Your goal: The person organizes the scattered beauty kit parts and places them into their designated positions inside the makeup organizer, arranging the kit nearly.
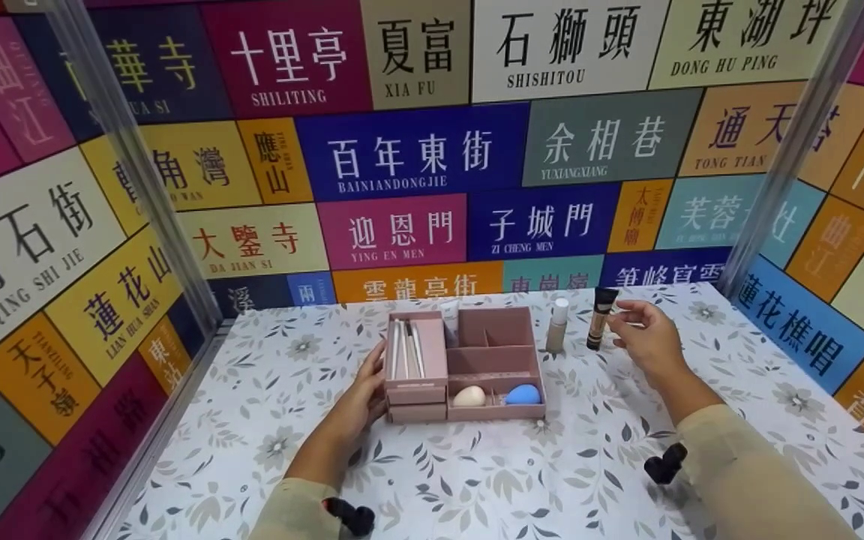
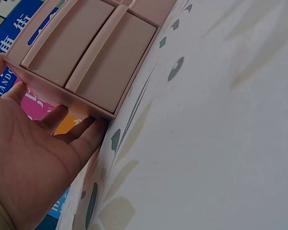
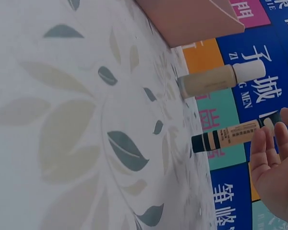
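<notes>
A beige cosmetic tube with black ends [image 1: 598, 322] stands roughly upright, cap down, at the back right of the table. My right hand [image 1: 646, 337] pinches its upper end; in the right wrist view, fingers [image 3: 260, 148] partly cover that end. Left of the tube stands a foundation bottle with a white cap [image 1: 556, 327]. My left hand [image 1: 361, 390] rests against the left side of a pink makeup organizer [image 1: 492, 361]. In the left wrist view its fingers [image 2: 89, 139] touch the wall beside two drawer fronts [image 2: 117, 62].
The organizer holds several slim brushes or pencils [image 1: 407, 349], a white tube [image 1: 449, 319], a cream makeup sponge [image 1: 469, 397] and a blue one [image 1: 523, 394]. A leaf-patterned cloth [image 1: 477, 480] covers the table. Colourful sign panels [image 1: 409, 157] stand behind it.
</notes>
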`<action>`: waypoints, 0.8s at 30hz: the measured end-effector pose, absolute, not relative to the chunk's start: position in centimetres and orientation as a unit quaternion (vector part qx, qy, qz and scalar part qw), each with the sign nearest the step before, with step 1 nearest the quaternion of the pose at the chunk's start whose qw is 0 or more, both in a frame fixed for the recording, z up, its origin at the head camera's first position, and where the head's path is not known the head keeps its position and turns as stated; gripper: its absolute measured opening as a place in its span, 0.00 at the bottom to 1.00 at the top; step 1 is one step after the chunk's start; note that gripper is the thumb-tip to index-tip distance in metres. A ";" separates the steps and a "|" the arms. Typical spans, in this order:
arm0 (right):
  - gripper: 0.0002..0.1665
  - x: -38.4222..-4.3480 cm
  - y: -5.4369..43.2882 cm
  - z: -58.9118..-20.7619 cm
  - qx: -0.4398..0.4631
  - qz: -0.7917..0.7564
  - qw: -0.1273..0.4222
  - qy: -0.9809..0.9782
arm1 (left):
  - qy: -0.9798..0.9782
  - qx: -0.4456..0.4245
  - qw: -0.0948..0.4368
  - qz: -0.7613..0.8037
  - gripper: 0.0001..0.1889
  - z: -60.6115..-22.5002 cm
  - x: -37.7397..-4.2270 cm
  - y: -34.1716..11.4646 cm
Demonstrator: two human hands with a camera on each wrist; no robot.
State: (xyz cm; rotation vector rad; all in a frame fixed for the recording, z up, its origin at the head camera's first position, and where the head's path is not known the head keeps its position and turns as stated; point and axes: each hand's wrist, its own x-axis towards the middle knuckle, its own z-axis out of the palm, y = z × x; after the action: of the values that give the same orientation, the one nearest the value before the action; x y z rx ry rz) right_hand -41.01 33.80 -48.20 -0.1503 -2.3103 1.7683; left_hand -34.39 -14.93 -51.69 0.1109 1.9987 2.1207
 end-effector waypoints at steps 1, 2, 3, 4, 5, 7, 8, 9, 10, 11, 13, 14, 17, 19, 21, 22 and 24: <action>0.32 -41.1 33.9 -48.3 -0.056 0.601 0.113 -0.789 | 0.684 0.037 0.112 0.720 0.35 -51.7 -34.4 -14.9; 0.32 -41.2 34.0 -48.3 -0.060 0.599 0.112 -0.791 | 0.686 0.033 0.112 0.718 0.35 -51.7 -34.4 -14.9; 0.32 -41.3 34.1 -48.4 -0.064 0.595 0.113 -0.793 | 0.686 0.029 0.112 0.718 0.35 -51.7 -34.4 -14.9; 0.32 -41.4 34.1 -48.4 -0.068 0.591 0.113 -0.796 | 0.685 0.023 0.113 0.719 0.35 -51.6 -34.4 -14.9; 0.32 -41.6 34.2 -48.5 -0.071 0.586 0.113 -0.799 | 0.685 0.020 0.113 0.719 0.35 -51.6 -34.5 -14.9; 0.33 -41.8 34.3 -48.6 -0.076 0.580 0.113 -0.803 | 0.688 0.020 0.113 0.717 0.36 -51.6 -34.5 -14.9; 0.33 -42.0 34.3 -48.7 -0.078 0.580 0.111 -0.803 | 0.686 0.016 0.115 0.718 0.36 -51.6 -34.5 -14.9; 0.33 -42.1 34.3 -48.7 -0.081 0.578 0.109 -0.805 | 0.687 0.017 0.115 0.717 0.35 -51.6 -34.5 -14.9; 0.34 -42.3 34.3 -48.7 -0.083 0.577 0.106 -0.806 | 0.688 0.017 0.116 0.717 0.35 -51.5 -34.5 -14.9; 0.35 -42.4 34.3 -48.8 -0.085 0.577 0.103 -0.806 | 0.689 0.018 0.116 0.715 0.35 -51.5 -34.5 -14.9; 0.38 -42.6 34.2 -48.8 -0.088 0.579 0.095 -0.805 | 0.690 0.020 0.116 0.714 0.35 -51.5 -34.5 -14.9; 0.39 -42.7 34.1 -48.8 -0.090 0.582 0.090 -0.803 | 0.689 0.019 0.117 0.715 0.35 -51.5 -34.5 -14.9; 0.43 -43.0 33.8 -48.8 -0.093 0.590 0.079 -0.798 | 0.687 0.022 0.117 0.717 0.35 -51.6 -34.5 -14.9; 0.44 -43.3 33.6 -48.8 -0.097 0.595 0.073 -0.795 | 0.687 0.023 0.118 0.716 0.35 -51.6 -34.6 -15.0; 0.45 -43.5 33.4 -48.7 -0.100 0.597 0.070 -0.793 | 0.688 0.021 0.119 0.715 0.35 -51.7 -34.6 -15.0; 0.45 -43.6 33.4 -48.8 -0.101 0.599 0.068 -0.791 | 0.689 0.021 0.119 0.715 0.35 -51.6 -34.7 -15.0; 0.45 -43.8 33.2 -48.8 -0.099 0.603 0.064 -0.789 | 0.691 0.021 0.119 0.713 0.36 -51.6 -34.7 -15.0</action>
State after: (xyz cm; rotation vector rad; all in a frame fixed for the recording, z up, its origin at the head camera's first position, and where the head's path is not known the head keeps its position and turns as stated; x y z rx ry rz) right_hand -43.85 33.22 -48.80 -0.2992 -2.3809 1.8218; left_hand -34.66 -15.02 -51.63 0.0621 2.0212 2.0837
